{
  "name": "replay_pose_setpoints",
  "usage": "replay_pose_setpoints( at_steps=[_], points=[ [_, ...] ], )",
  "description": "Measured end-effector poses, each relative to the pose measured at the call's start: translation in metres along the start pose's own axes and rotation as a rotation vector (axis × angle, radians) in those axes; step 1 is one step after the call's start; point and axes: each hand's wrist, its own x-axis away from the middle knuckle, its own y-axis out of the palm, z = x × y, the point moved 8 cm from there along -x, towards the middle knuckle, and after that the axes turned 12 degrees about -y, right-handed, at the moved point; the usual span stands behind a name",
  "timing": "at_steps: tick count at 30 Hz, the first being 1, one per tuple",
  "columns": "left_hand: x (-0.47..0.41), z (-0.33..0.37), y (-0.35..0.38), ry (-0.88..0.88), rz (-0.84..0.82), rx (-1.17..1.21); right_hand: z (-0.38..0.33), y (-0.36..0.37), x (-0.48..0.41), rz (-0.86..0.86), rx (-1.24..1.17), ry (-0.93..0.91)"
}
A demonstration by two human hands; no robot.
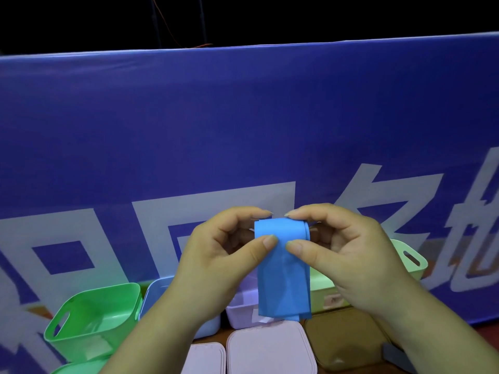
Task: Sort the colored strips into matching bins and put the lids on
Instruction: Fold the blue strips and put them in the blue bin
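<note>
A blue banner (243,117) with cropped white characters; left hand (216,257) and right hand (353,257) pinch the blue strip (283,282) between fingers (266,242).

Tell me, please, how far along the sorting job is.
Little looks finished: the green bin stands open, and the pink lid lies off in front. In hand: the left hand and right hand both pinch a folded blue strip, held up. Left: dropping it into the blue bin, any other strips, then all the lids.
</note>
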Motion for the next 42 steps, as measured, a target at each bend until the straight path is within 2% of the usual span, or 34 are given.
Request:
replay_pose_setpoints(
  at_steps=[10,19,32,42],
  points=[
    [0.0019,0.0019,0.0011,0.070,0.008,-0.113,0.0030,-0.0031,0.0005,0.037,-0.007,0.038],
    [0.0040,0.0007,-0.0020,0.076,0.025,-0.074,0.0023,-0.0008,0.0016,0.048,-0.022,0.065],
    [0.0042,-0.0046,-0.0021,-0.024,0.024,0.086,-0.0030,0.0017,0.0062,0.003,0.022,-0.027],
    [0.0050,-0.0068,0.0002,-0.002,-0.021,-0.003,-0.0012,-0.0008,0.0068,0.041,0.024,0.003]
  ],
)
